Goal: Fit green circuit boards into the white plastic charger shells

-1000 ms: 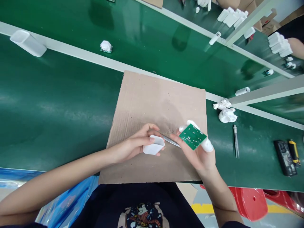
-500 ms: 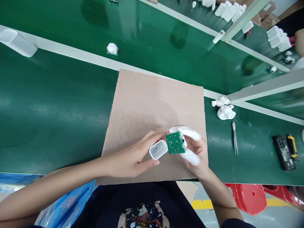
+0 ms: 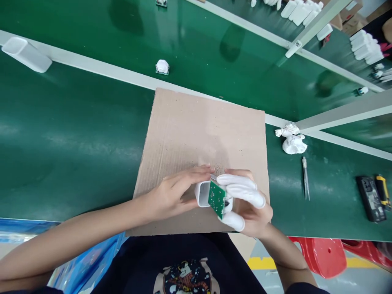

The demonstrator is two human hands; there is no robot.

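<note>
A white plastic housing (image 3: 201,194), hollow and open toward the right, is gripped by my left hand (image 3: 177,190), fingers above and thumb behind it. My right hand (image 3: 249,204) wears white finger cots and pinches a green circuit board (image 3: 218,199) by its edges. The board is tilted, with its solder side toward me and one edge at the housing's open mouth. Parts on its far side are mostly hidden by the fingers. Both hands are over a cardboard sheet (image 3: 196,126).
Tweezers (image 3: 305,179), crumpled white material (image 3: 294,144) and a black device (image 3: 370,198) lie to the right. Another white housing (image 3: 29,55) rests at the far left. A small board with a white dome (image 3: 162,67) stands behind the cardboard. A red stool (image 3: 327,255) is below.
My right hand has turned the circuit board to a steeper tilt and brought it left against the housing's opening. The housing has turned to face the board. The view has shifted slightly.
</note>
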